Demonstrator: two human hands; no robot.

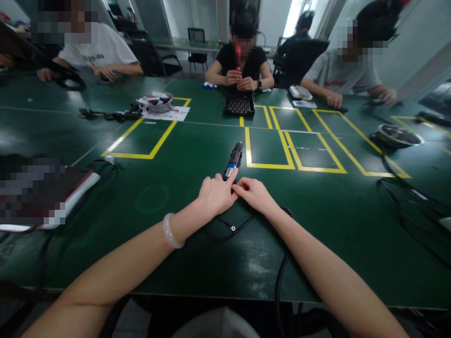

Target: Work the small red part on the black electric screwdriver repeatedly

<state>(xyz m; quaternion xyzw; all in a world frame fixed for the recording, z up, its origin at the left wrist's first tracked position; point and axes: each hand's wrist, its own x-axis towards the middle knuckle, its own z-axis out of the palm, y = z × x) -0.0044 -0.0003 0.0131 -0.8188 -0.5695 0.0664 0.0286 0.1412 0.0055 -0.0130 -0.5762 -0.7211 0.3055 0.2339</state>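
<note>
A dark, corded electric screwdriver (234,157) with a blue band and a metal tip lies on the green table, pointing away from me. My left hand (216,195) is closed around its rear part, with the index finger stretched along the body. Close against it, my right hand (255,193) pinches at the tail end, where the cord seems to start; the exact spot is hidden by my fingers. A black cord (223,239) with a small ring terminal (233,228) loops on the table below my hands. A thicker black cable (282,272) runs beneath my right forearm over the table's front edge.
Yellow tape rectangles (271,165) mark the table. Across it, a person in black (262,65) holds a red tool (238,58) above a black tray (239,112). Other people sit left and right. A round metal-rimmed part (398,136) and cables lie at right; a pixelated item stands at left.
</note>
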